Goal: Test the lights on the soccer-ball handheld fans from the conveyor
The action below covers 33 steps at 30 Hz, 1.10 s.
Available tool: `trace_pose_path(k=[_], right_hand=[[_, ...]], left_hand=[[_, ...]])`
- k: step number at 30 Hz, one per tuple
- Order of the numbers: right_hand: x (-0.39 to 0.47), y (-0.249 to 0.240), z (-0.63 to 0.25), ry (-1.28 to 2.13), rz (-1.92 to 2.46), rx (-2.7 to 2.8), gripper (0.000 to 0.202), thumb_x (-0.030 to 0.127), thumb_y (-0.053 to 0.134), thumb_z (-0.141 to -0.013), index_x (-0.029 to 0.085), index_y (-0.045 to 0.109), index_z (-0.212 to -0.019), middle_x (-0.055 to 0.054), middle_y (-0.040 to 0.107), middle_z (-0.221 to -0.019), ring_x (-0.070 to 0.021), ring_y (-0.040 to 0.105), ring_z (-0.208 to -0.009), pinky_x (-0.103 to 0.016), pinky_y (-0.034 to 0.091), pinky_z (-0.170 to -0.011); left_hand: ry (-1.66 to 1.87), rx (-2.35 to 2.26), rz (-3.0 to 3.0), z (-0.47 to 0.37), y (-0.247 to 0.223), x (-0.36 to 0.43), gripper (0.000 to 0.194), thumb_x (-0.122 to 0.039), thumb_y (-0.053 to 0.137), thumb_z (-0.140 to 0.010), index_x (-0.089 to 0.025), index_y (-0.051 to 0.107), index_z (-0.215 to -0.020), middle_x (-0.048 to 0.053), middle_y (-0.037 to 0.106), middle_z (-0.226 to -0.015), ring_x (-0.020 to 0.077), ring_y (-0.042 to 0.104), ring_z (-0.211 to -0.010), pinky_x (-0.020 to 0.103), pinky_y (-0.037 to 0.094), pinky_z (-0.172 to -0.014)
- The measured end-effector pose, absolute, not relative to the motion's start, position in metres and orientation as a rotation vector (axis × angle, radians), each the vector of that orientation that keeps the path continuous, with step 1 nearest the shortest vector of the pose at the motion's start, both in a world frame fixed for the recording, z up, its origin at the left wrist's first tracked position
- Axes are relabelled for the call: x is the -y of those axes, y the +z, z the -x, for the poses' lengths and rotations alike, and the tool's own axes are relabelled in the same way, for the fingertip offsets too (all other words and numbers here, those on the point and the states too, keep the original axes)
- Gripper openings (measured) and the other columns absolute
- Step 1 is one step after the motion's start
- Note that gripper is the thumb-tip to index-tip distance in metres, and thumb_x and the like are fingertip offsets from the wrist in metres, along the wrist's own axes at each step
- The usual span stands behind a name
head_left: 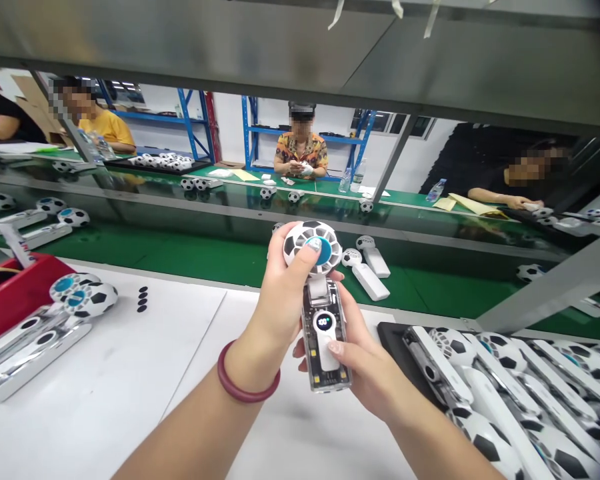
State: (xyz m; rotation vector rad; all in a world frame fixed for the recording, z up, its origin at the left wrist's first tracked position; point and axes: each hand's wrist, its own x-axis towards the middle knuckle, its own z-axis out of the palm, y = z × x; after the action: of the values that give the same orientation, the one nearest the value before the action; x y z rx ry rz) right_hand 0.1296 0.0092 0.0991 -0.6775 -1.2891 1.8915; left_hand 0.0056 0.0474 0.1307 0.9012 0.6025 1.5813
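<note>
Two bare forearms reach in from the near edge of the white desk [105, 400], the left one wearing a dark red bangle [247, 387]. Both hands hold one handheld fan [321, 313] upright above the middle of the desk. Left hand [285, 293] is in a closed grip on the football-patterned fan head [313, 248], its thumb pressed on the teal centre. Right hand [365, 367] is closed around the clear handle, thumb resting on the white strip below a small lit display [324, 323]. At the right edge a black tray [395, 337] carries rows of matching fans [505, 387]. More fans [45, 327] lie at the left edge beside a red bin [15, 293]. Beyond the far edge runs a green conveyor belt [205, 257], where other people sit working.
</note>
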Motion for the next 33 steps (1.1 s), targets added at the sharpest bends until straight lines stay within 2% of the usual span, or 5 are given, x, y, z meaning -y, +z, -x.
trace_pose_path(k=[11,21,33], right_hand=[[-0.0063,0.1032,-0.1254,1.865,0.714,1.247,0.074,0.026,0.053,-0.083,0.04,0.005,-0.136,-0.006,0.037,-0.13,-0.0188,0.056,-0.093,-0.043,0.045,-0.081],[-0.0052,0.1046,-0.125,1.858,0.714,1.262,0.072,0.025,0.053,-0.084,0.038,0.005,-0.136,-0.006,0.047,-0.115,-0.0188,0.057,-0.089,-0.04,0.046,-0.077],[-0.0053,0.1061,-0.1261,1.859,0.714,1.286,0.07,0.024,0.049,-0.086,0.04,0.003,-0.137,-0.006,0.039,-0.126,-0.0184,0.057,-0.092,-0.041,0.045,-0.08]], left_hand=[[1.556,-0.624,-0.885,-0.0059,0.1339,-0.0445,0.032,-0.034,0.06,-0.076,-0.031,0.044,-0.104,-0.002,0.06,-0.083,0.0162,0.064,-0.061,0.022,0.051,-0.047],[1.555,-0.615,-0.897,-0.0061,0.1339,-0.0446,0.033,-0.034,0.061,-0.075,-0.031,0.044,-0.103,-0.002,0.059,-0.086,0.0145,0.064,-0.059,0.021,0.051,-0.047],[1.551,-0.625,-0.918,-0.0057,0.1341,-0.0443,0.034,-0.035,0.059,-0.076,-0.03,0.043,-0.106,-0.001,0.059,-0.084,0.0155,0.064,-0.062,0.022,0.051,-0.048]])
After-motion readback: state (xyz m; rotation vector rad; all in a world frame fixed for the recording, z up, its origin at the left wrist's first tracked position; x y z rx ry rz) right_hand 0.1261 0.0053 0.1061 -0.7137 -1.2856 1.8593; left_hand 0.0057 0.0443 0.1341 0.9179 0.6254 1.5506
